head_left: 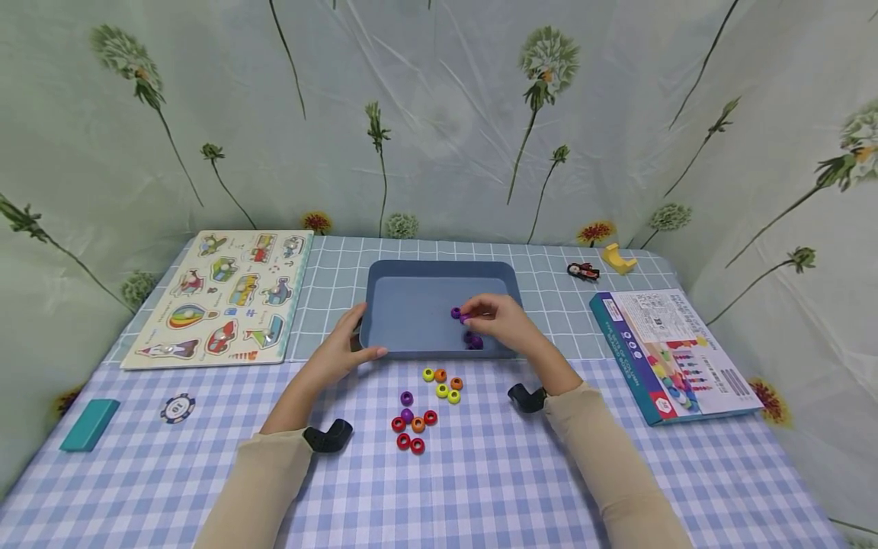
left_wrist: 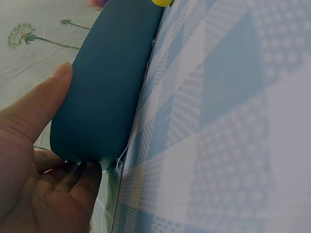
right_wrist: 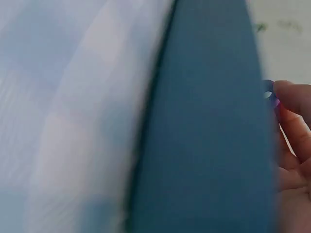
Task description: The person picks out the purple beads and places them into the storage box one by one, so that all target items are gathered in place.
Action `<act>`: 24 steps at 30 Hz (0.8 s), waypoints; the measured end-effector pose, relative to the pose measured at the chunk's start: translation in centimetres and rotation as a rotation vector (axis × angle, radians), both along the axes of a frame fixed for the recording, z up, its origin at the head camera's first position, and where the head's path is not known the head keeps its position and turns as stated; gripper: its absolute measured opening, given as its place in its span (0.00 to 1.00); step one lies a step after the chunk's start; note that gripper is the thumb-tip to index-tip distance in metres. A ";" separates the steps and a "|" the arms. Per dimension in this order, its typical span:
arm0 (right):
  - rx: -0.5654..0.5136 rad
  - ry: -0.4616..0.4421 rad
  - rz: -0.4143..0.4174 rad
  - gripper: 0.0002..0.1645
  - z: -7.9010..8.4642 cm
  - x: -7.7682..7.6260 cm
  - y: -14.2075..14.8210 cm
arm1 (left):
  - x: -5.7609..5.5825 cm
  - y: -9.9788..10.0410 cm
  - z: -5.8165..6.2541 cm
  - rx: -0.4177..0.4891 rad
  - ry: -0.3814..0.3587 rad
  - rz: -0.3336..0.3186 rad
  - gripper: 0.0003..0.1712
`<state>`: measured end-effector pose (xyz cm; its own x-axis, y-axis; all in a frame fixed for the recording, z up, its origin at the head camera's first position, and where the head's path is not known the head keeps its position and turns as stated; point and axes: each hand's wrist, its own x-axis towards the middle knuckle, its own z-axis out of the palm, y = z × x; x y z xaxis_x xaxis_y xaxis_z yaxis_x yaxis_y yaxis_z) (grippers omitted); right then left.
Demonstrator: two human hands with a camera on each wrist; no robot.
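A shallow blue-grey tray (head_left: 439, 354) stands on the cloth, its front wall large in the left wrist view. My left hand (head_left: 338, 345) grips its front left corner, thumb on the front rim and fingers against the left side. Over the tray's right half, my right hand (head_left: 504, 320) pinches a purple bead (head_left: 464, 317) between thumb and fingers. Another purple bead (head_left: 456, 313) shows right beside the fingertips. Several purple beads (head_left: 474, 341) lie together near the front wall inside. In the right wrist view the tray wall partly hides the hand (right_wrist: 295, 141).
Before the tray lie loose yellow beads (head_left: 442, 390), orange beads (head_left: 456, 383), red beads (head_left: 403, 441) and purple beads (head_left: 407, 398). A puzzle board (head_left: 226, 297), teal block (head_left: 90, 425) and poker chip (head_left: 178, 409) are left; a box (head_left: 675, 354), small figure (head_left: 583, 271) and yellow piece (head_left: 619, 259) right.
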<state>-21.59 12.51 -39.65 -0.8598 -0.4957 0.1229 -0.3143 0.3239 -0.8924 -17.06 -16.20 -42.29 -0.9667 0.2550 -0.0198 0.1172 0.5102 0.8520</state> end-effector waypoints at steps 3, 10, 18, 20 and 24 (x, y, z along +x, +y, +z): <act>0.045 -0.055 -0.054 0.11 -0.8 -0.8 1.0 | 0.0 0.0 -0.1 0.004 0.003 -0.005 0.55; 0.231 -0.071 -0.068 0.08 -1.5 -1.5 1.1 | 0.0 0.0 -0.2 0.013 0.003 -0.004 0.54; 0.215 -0.062 -0.055 0.13 0.6 -0.1 0.4 | 0.0 0.0 -0.2 0.015 -0.001 -0.004 0.52; 0.182 -0.041 -0.049 0.15 1.7 0.9 -0.1 | -0.1 0.0 -0.2 0.016 -0.002 -0.006 0.52; 0.106 0.028 0.016 0.17 3.0 2.5 -1.1 | -0.1 0.0 -0.2 0.007 -0.002 -0.004 0.53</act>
<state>-19.14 11.39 -36.66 -0.8483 -0.5212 0.0933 -0.3449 0.4102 -0.8443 -17.14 -16.20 -42.44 -0.9656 0.2592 -0.0196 0.1178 0.5036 0.8559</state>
